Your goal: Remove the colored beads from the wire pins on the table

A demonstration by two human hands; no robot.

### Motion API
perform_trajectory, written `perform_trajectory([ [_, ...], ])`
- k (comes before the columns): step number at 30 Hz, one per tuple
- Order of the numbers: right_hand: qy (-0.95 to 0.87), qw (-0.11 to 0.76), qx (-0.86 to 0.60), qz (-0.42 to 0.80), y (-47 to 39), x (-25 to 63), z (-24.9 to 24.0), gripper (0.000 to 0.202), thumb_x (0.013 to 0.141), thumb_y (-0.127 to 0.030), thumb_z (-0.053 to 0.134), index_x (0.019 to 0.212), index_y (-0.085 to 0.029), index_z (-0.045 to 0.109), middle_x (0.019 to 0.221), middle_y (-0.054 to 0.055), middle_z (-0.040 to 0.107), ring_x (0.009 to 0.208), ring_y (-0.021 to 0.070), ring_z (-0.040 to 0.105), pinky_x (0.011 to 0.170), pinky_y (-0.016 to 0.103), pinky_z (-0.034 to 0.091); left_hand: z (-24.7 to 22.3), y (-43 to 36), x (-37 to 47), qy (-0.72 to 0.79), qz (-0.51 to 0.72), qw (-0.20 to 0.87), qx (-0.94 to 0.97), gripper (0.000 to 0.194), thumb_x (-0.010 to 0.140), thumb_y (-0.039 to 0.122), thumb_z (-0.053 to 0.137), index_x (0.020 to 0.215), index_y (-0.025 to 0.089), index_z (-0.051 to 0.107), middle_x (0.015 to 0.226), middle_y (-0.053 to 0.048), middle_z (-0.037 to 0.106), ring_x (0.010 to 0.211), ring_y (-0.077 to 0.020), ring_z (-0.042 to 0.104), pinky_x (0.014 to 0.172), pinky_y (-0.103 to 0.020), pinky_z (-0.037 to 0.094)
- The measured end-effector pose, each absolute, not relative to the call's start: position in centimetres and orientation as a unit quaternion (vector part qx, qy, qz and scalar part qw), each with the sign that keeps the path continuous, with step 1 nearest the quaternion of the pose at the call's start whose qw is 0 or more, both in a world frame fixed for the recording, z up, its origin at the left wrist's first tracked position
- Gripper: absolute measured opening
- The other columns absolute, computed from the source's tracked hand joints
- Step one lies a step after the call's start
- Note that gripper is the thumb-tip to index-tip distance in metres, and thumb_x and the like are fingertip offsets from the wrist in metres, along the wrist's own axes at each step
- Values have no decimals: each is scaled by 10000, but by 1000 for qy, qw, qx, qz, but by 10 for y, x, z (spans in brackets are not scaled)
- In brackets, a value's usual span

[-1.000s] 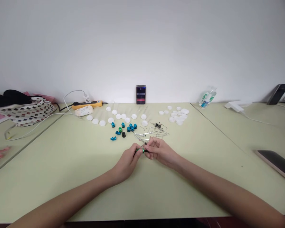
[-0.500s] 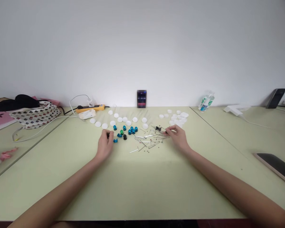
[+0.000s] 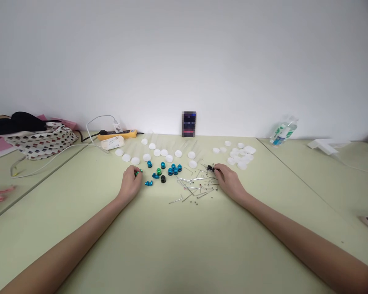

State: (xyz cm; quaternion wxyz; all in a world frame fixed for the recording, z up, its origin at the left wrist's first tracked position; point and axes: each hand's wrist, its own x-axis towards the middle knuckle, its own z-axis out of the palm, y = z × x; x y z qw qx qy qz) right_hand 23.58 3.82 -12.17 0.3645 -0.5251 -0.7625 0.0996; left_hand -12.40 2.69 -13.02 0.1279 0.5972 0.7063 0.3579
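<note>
My left hand (image 3: 131, 182) rests on the table left of the coloured pieces, its fingers closed round a small green metallic piece (image 3: 138, 172) that they partly cover. Several shiny blue knob-like pieces (image 3: 173, 169), a green knob-like piece (image 3: 158, 171) and a black one (image 3: 163, 179) lie to its right. My right hand (image 3: 230, 181) is at the right edge of a scatter of thin metal pins (image 3: 191, 188). Its thumb and fingertips are pinched at a small black piece (image 3: 211, 168). Tiny beads or bits lie among the pins.
Clear tubes with white round ends (image 3: 169, 158) lie behind the pieces; white discs (image 3: 242, 153) are at back right. A phone (image 3: 189, 124) leans on the wall. A yellow power strip (image 3: 129, 134), a patterned bag (image 3: 49, 141) and a clear bottle (image 3: 283, 131) stand farther out.
The view has shifted slightly. My left hand has turned, and green now shows at its fingertips. My right fingers have moved closer to the black pieces among the pins.
</note>
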Motion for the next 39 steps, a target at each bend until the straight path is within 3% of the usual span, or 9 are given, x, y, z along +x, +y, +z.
perform_trajectory([
  [6, -780, 320, -533, 75, 35, 220, -118, 236, 909, -288, 292, 1042, -198, 464, 1067, 101, 529, 844, 200, 552, 746, 342, 441, -129, 41, -113, 721, 339, 129, 590, 51, 725, 214, 412, 762, 215, 448, 780, -23, 562, 775, -220, 539, 677, -330, 400],
  [9, -788, 304, -535, -1, 34, 213, -118, 248, 902, -280, 309, 1078, -188, 456, 1169, 123, 476, 1026, 245, 491, 868, 405, 385, -129, 43, -109, 725, 340, 127, 585, 71, 739, 215, 400, 804, 223, 427, 799, -22, 563, 794, -227, 547, 681, -340, 399],
  [13, -797, 272, -526, -122, 31, 188, -112, 272, 883, -288, 371, 1112, -195, 484, 1280, 121, 414, 1243, 325, 274, 988, 515, 188, -128, 44, -106, 715, 339, 132, 597, 78, 734, 215, 411, 809, 225, 429, 852, -21, 571, 823, -218, 544, 691, -329, 404],
  [17, -856, 224, -457, -95, 29, 145, -101, 339, 897, -286, 356, 1207, -182, 444, 1214, 148, 447, 1001, 269, 478, 847, 400, 330, -127, 43, -105, 700, 337, 130, 616, 115, 727, 210, 427, 839, 227, 449, 904, -14, 584, 837, -201, 549, 720, -319, 408],
  [21, -868, 178, -457, -70, 34, 113, -100, 286, 900, -280, 370, 1135, -163, 486, 1038, 139, 501, 803, 224, 517, 727, 339, 358, -126, 39, -104, 689, 339, 118, 630, 173, 741, 205, 416, 906, 225, 462, 945, -25, 591, 874, -202, 552, 759, -335, 400],
  [26, -860, 166, -480, -53, 43, 108, -108, 227, 920, -238, 343, 986, -129, 531, 958, 121, 504, 766, 200, 512, 714, 313, 367, -123, 32, -101, 700, 325, 94, 629, 182, 797, 262, 388, 960, 223, 459, 997, -49, 578, 947, -237, 523, 829, -417, 356],
  [33, -866, 159, -473, -38, 41, 96, -105, 395, 892, -348, 418, 1264, -232, 353, 1074, 107, 475, 808, 213, 542, 663, 303, 392, -125, 28, -96, 658, 342, 85, 666, 208, 823, 315, 389, 989, 206, 452, 1023, -67, 554, 968, -238, 495, 832, -400, 362],
  [39, -868, 126, -480, 23, 53, 82, -110, 148, 881, -256, 466, 994, -190, 536, 987, 87, 509, 712, 172, 562, 583, 258, 375, -122, 25, -93, 649, 364, 44, 666, 189, 832, 299, 393, 985, 207, 456, 1031, -68, 552, 1005, -246, 481, 858, -429, 327],
])
